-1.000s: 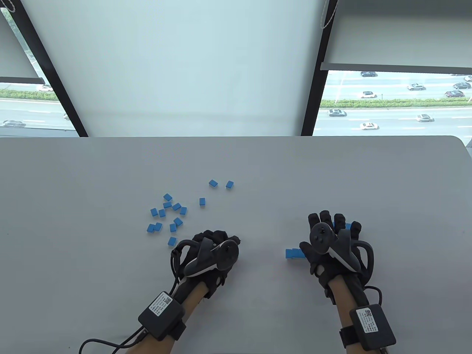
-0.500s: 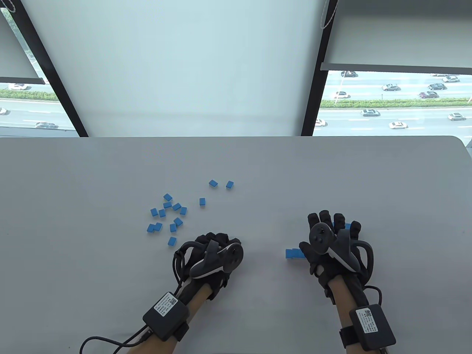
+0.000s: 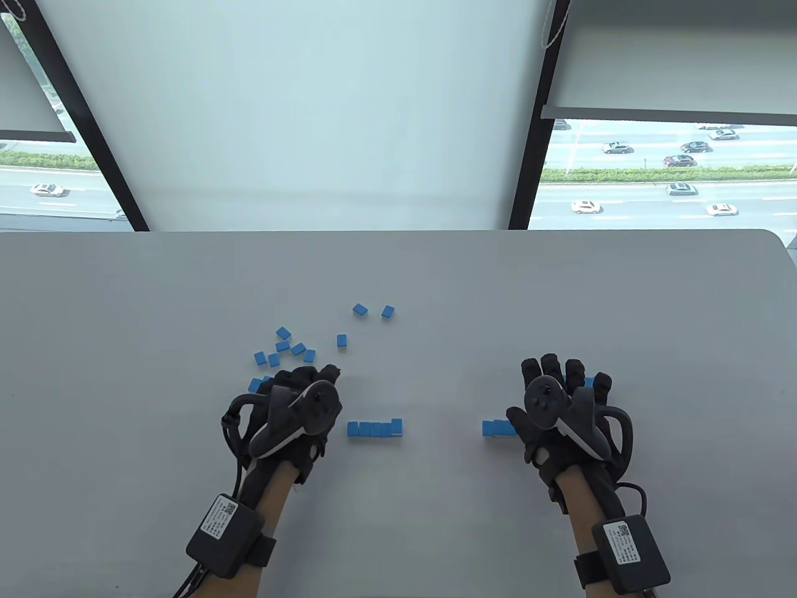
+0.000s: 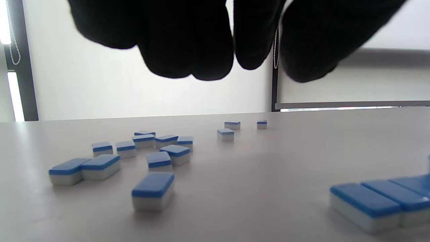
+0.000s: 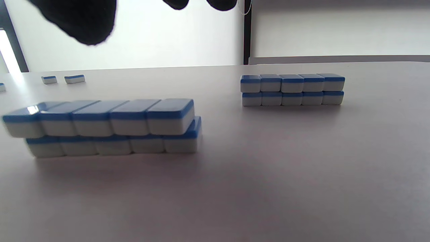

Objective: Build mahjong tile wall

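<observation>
Left hand (image 3: pixel 292 405) update: no longer sitting at the middle of the pale grey worktop (image 3: pixel 436 280), now hanging up and to the left over the scatter of loose blue-backed white mahjong tiles (image 4: pixel 153 190). Fingers (image 4: pixel 188 50) dangling loosely bent, not pinching anything as far as the left wrist view shows.

Leaving behind, right where it was parked half a second ago, a short flat row of blue-backed tiles (image 3: pixel 373 428) lying edge to edge. Looking like one tile at the right end is riding a bit higher, but too small to call.

Meaning for the task, probably: parking one finished row and going back for more tiles, either for a second layer or a longer run.

Right hand (image 3: pixel 560 405) not budging at all, fingers spread flat over its own work and gripping nothing. Hovering there above a nearer two-layer wall of tiles (image 5: pixel 111 127), top layer sliding a little off to the left, with a tidier farther two-layer wall (image 5: pixel 292 89) just behind it.

Still needing plenty of pickups, judging by the pile left.
</observation>
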Demonstrator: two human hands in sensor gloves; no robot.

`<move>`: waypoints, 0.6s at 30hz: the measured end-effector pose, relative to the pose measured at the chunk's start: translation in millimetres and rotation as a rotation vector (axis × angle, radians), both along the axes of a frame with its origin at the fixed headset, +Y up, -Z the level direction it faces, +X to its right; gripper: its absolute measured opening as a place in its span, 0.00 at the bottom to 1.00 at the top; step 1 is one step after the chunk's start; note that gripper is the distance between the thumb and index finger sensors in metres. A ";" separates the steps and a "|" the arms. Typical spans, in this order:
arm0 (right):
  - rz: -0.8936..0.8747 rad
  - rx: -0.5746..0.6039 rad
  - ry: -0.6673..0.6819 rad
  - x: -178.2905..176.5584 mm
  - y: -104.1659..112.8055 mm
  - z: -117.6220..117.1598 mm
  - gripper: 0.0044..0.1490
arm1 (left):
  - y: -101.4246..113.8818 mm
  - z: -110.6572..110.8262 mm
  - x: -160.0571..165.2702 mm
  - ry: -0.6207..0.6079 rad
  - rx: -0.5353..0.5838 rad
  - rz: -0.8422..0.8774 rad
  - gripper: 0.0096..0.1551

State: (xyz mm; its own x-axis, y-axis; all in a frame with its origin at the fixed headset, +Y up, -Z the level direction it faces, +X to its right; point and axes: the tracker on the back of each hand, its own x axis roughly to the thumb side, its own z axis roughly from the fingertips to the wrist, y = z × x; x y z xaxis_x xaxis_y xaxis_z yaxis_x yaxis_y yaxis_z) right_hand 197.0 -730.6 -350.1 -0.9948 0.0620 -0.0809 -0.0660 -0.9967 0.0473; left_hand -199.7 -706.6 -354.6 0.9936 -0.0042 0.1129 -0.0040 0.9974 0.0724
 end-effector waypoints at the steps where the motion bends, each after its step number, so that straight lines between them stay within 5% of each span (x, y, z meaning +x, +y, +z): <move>1: 0.000 0.001 0.000 0.0 0.1 0.0 0.53 | -3.0 -2.3 -5.8 0.016 -0.018 0.006 0.37; 9: -0.001 0.001 -0.004 1.1 0.2 0.3 0.52 | -33.4 -18.6 -29.2 0.083 -0.213 -0.025 0.38; 18: 0.002 0.002 -0.001 0.8 0.4 0.3 0.52 | -43.4 -22.7 -35.4 0.099 -0.270 -0.025 0.35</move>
State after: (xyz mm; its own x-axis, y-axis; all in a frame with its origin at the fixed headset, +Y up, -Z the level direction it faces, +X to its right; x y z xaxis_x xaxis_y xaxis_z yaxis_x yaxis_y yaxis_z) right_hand 197.8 -730.2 -349.7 -0.9948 0.0598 -0.0819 -0.0636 -0.9969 0.0453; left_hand -235.1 -750.0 -377.3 0.9998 -0.0118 0.0162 0.0147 0.9803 -0.1971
